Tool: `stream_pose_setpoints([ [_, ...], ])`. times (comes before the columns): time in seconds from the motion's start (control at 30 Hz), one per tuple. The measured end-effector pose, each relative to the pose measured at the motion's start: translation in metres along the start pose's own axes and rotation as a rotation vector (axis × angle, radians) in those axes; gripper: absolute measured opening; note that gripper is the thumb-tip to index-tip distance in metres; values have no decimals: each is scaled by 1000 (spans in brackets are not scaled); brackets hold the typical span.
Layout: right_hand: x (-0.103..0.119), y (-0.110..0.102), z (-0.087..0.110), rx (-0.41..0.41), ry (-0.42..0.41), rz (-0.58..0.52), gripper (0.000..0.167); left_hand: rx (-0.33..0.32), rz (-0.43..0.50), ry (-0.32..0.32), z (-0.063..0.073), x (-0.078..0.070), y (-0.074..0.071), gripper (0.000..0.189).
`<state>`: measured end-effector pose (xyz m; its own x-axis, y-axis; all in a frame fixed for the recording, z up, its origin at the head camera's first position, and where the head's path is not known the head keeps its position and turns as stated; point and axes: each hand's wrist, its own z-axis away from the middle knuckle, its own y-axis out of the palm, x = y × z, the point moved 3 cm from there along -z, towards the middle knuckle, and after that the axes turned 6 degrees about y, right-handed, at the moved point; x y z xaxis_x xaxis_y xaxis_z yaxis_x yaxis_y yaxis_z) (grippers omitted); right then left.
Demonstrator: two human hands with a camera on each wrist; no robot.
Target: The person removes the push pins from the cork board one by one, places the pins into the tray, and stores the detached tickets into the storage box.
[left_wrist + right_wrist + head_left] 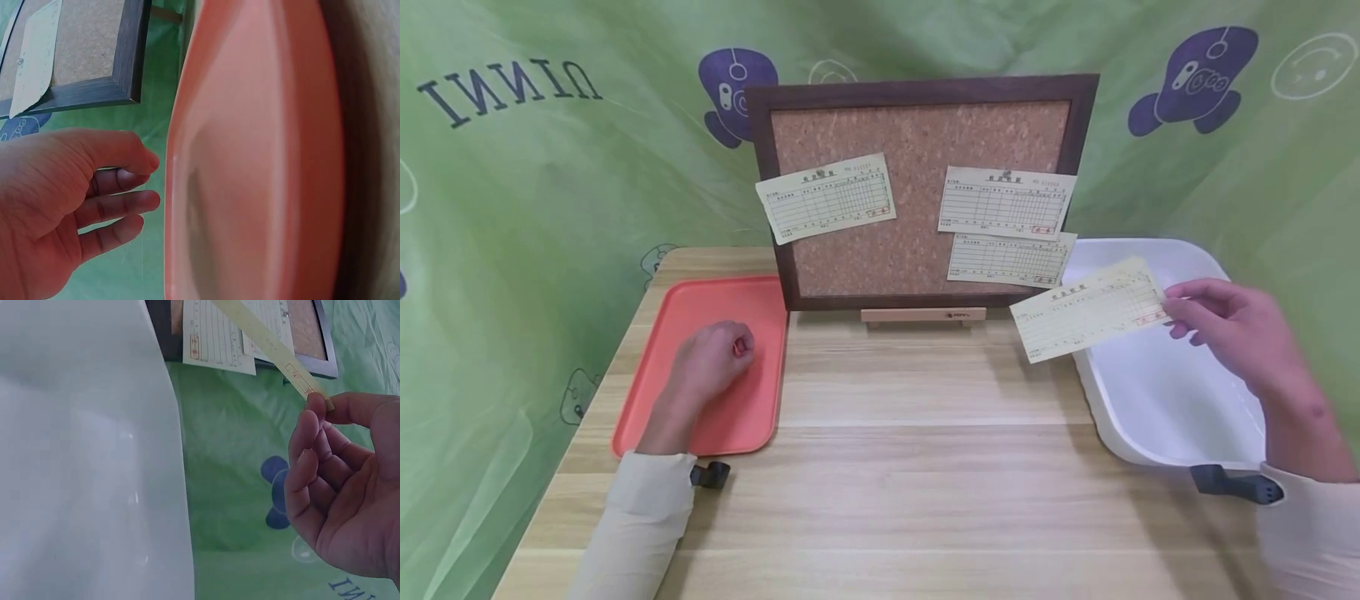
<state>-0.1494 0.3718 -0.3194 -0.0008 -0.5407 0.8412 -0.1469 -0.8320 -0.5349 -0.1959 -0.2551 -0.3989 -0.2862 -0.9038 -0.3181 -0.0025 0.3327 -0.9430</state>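
My right hand (1240, 325) pinches the right end of a pale yellow printed receipt slip (1086, 308) between thumb and fingers. The slip hangs tilted in the air over the left rim of a white plastic basin (1157, 400). In the right wrist view the slip (262, 337) shows nearly edge-on. My left hand (711, 362) hovers above a red-orange tray (752, 425), its fingers loosely curled, with nothing visible in them. On a framed cork board (917, 208) hang a left slip (827, 200), an upper right slip (1007, 202), and a lower right slip (1011, 260) partly covered by the upper one.
The board leans on a small wooden stand (922, 316) at the back of the wooden table (925, 467). Pins hold the left and upper right slips at their top edges. A green patterned cloth (587, 167) hangs behind and beside the table.
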Motion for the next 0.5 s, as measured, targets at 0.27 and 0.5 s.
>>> stream_pose_setpoints([
  [0.27, -22, -29, 4, -13, 113, -18, 29, 19, -22, -3, 1, 5, 4, 4],
  [0.5, -36, -41, 5, -41, 191, -32, 39, 35, -41, -10, 0, 9, 8, 6],
])
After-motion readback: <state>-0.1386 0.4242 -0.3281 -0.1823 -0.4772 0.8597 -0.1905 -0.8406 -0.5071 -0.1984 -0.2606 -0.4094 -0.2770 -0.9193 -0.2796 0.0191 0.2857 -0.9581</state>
